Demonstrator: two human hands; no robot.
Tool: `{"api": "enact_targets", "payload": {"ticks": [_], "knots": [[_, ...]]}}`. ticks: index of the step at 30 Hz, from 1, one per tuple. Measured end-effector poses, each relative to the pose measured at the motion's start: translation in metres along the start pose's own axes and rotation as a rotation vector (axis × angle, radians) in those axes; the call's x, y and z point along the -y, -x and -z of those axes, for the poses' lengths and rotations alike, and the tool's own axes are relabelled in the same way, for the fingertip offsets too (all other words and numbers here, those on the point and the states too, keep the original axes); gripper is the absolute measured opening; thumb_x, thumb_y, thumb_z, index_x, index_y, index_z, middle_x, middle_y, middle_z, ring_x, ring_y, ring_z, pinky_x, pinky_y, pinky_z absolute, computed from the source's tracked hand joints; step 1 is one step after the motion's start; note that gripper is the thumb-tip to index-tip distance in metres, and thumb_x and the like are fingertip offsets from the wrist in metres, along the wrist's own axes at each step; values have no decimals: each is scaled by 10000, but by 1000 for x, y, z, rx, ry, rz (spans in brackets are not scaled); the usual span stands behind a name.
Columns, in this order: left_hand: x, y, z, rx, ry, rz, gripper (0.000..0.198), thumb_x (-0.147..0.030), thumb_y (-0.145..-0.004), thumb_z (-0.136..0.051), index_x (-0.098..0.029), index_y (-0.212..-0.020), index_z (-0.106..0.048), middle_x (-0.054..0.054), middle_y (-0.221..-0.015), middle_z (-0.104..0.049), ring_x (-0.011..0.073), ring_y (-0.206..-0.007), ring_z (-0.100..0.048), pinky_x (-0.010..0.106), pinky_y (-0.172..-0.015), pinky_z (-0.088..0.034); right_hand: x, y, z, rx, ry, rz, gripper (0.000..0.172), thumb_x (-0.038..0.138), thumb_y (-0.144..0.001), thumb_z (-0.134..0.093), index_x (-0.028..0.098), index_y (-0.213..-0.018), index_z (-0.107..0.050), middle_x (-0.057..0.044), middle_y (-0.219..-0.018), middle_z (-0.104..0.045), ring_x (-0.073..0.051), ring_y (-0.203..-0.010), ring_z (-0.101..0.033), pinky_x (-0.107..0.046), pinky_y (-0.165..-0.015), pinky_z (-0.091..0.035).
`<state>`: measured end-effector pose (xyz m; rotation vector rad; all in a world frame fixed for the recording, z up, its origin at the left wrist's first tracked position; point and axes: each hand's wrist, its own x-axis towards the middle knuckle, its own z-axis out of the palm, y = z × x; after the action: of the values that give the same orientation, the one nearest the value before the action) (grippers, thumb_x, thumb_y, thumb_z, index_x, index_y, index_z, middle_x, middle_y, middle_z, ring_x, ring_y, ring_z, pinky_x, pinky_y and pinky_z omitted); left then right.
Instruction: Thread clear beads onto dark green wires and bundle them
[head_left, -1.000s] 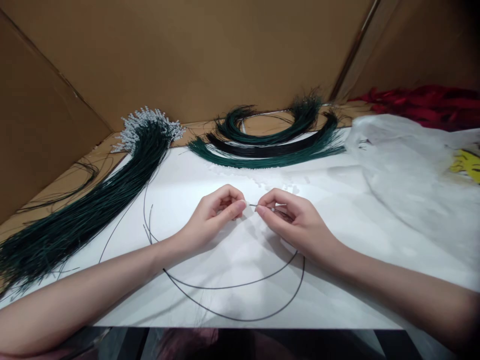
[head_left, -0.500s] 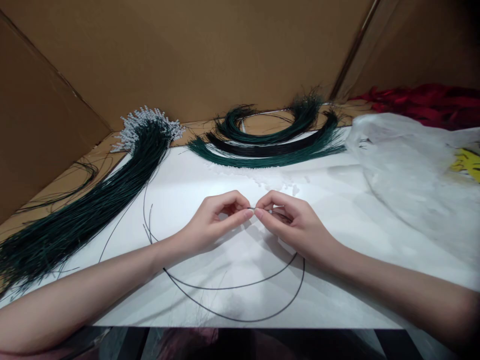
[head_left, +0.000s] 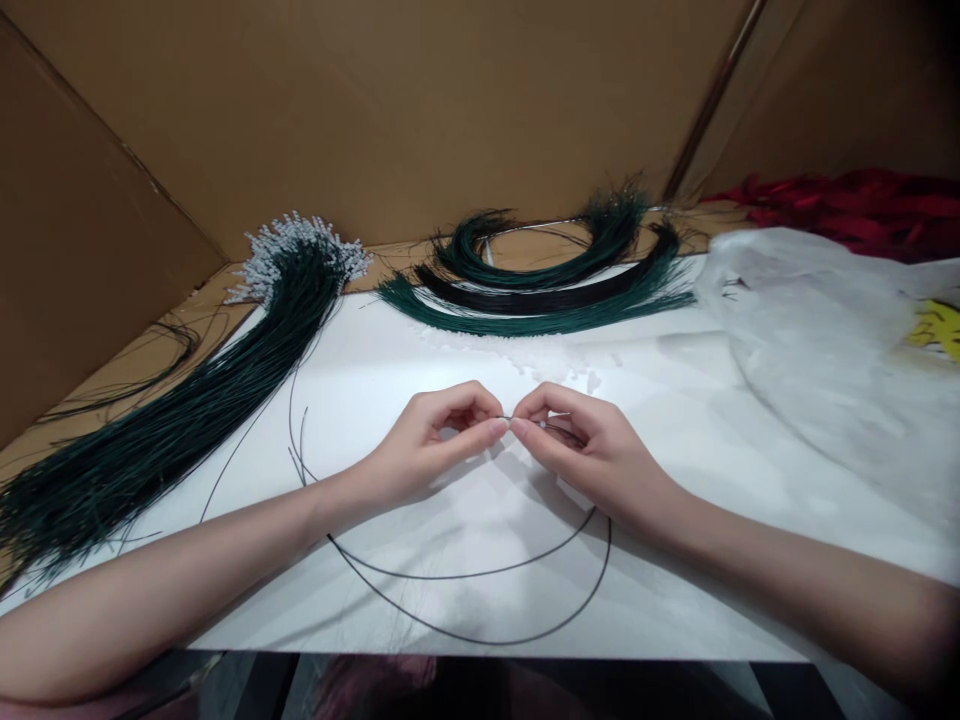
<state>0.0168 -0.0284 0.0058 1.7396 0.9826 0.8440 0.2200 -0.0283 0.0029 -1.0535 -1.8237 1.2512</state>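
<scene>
"Wire [head_left: 491,642] is being seen nearest the table edge, thin and dark; how is it being laid?"

"Two long curves are being traced over the white tabletop [head_left: 660,420], from beneath the right hand [head_left: 581,435] round to the left forearm [head_left: 255,530], with loose ends being shown past it."

"And the fingers?"

"By the left hand [head_left: 439,435] the wire is being pinched between thumb and forefinger. By the right hand it is likewise being pinched, while more strands are being cradled under the curled fingers. Whether a bead is being hidden at the fingertips cannot be told."

"What is being changed?"

"The gap that was being bridged by a bare wire end a second ago is being nearly closed: the two pinches are being held almost tip to tip. The pose of half a second ago is being closely matched, and the near curves are being kept in place."

"Beyond the hands?"

"Small white bits [head_left: 510,348] are being scattered before a green bundle [head_left: 536,323], with a black bundle [head_left: 517,301] and a dark green bundle [head_left: 517,278] being ranged behind. To the left, a long sheaf [head_left: 195,400] is being topped by white tips [head_left: 259,260]. To the right, red material [head_left: 862,215] is being partly hidden by clear plastic [head_left: 817,330]. Everything is being backed by brown panels [head_left: 412,110]."
</scene>
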Motion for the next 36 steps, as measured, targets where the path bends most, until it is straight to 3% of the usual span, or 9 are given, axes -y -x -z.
{"api": "enact_targets", "payload": {"ticks": [13,20,36], "knots": [[2,0,0,-5,0,6,206,-354,-907,-601,-151,-874,-610,12,-758,-579,110,-691,-538,230,-625,-412,2,1,1,-9,-9,3,148,303,-919,-557,178,-844,-581,25,-695,-496,-88,-549,-357,-256,-514,-267],[2,1,1,-16,12,10,201,-349,-901,-610,-152,-866,-605,8,-744,-575,109,-682,-534,228,-617,-407,2,1,0,-17,-8,-6,141,295,-919,-554,175,-854,-587,10,-748,-538,-88,-568,-389,-258,-526,-284],[4,2,0,-9,17,11,200,-357,-906,-603,-158,-886,-603,8,-757,-571,109,-682,-535,228,-612,-402,4,0,4,-5,-55,46,174,254,-952,-473,180,-867,-606,20,-684,-466,-113,-610,-424,-254,-575,-334]]}}
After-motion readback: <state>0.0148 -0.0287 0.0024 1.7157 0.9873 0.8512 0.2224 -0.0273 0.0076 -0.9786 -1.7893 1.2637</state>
